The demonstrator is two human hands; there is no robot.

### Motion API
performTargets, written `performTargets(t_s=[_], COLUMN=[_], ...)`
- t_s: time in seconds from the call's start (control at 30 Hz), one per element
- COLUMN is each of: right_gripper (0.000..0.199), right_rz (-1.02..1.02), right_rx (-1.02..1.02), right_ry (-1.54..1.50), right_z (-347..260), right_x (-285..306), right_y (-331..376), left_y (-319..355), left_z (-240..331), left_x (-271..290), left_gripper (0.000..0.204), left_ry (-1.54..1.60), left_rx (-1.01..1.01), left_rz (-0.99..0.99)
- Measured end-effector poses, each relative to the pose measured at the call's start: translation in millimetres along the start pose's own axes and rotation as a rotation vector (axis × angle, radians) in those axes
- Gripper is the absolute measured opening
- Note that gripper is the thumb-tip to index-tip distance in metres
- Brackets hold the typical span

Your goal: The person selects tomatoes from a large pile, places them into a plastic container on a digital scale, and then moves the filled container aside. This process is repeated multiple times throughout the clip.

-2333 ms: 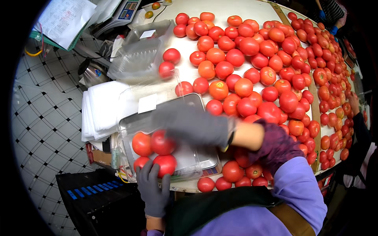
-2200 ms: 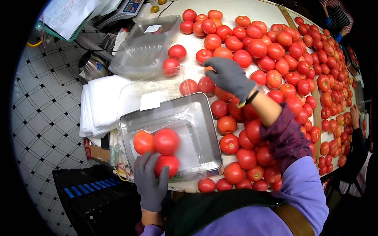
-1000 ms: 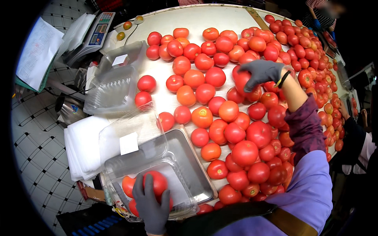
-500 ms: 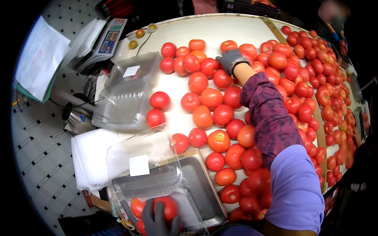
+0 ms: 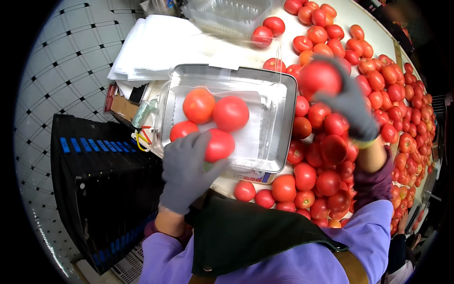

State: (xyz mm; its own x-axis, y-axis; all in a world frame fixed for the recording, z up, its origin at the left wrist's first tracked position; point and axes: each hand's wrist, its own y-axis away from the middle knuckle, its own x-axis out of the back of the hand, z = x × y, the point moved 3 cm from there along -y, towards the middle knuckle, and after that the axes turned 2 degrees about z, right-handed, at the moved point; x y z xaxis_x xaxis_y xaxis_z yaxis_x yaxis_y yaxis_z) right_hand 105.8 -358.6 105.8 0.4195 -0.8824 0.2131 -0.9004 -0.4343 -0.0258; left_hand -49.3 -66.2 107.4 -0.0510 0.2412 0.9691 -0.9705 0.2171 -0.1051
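Note:
In a grey glove, my right hand (image 5: 352, 106) grips a red tomato (image 5: 320, 78), blurred by motion, above the loose tomatoes right of the metal scale pan (image 5: 284, 128). A clear plastic clamshell container (image 5: 257, 163) sits in that pan, its lid folded back on the far side and a white sheet (image 5: 248, 142) inside. Several tomatoes lie in its left half, among them an orange-red one (image 5: 198, 105) and a large red one (image 5: 230, 113). My left hand (image 5: 187, 170), gloved too, has its fingers and thumb around the nearest tomato (image 5: 220, 145) there.
Loose tomatoes (image 5: 326, 182) cover the table right of the pan and along its near side. White sheets (image 5: 153, 47) are stacked beyond the pan, near empty clear containers (image 5: 227, 12). A black crate (image 5: 104, 161) stands at the left. Another person's hand (image 5: 403, 222) shows at the far right.
My view has swung down toward my body. My right hand has come back from the far tomatoes, now holding one. My left hand stays at the tomatoes in the container.

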Motion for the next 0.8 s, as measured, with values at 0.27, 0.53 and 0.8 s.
performTargets(t_s=[0.27,0.53,0.8], right_gripper=[0.062,0.059,0.042], right_rz=[0.250,0.198,0.507], right_rx=[0.282,0.367,-0.330], right_ry=[0.758,0.684,-0.351], right_z=[-30.1,-26.3,4.4], right_x=[-150.3,-153.4,-126.0], right_y=[65.9,71.1,126.1], left_y=[-20.1,-1.9,-70.9], left_z=[-1.6,-38.6,-181.8], left_x=[-22.3,9.0,-9.5], left_gripper=[0.051,0.051,0.050], left_ry=[-0.194,0.319,0.836], left_rx=[0.093,-0.066,0.545], left_rz=[-0.097,0.147,0.060])
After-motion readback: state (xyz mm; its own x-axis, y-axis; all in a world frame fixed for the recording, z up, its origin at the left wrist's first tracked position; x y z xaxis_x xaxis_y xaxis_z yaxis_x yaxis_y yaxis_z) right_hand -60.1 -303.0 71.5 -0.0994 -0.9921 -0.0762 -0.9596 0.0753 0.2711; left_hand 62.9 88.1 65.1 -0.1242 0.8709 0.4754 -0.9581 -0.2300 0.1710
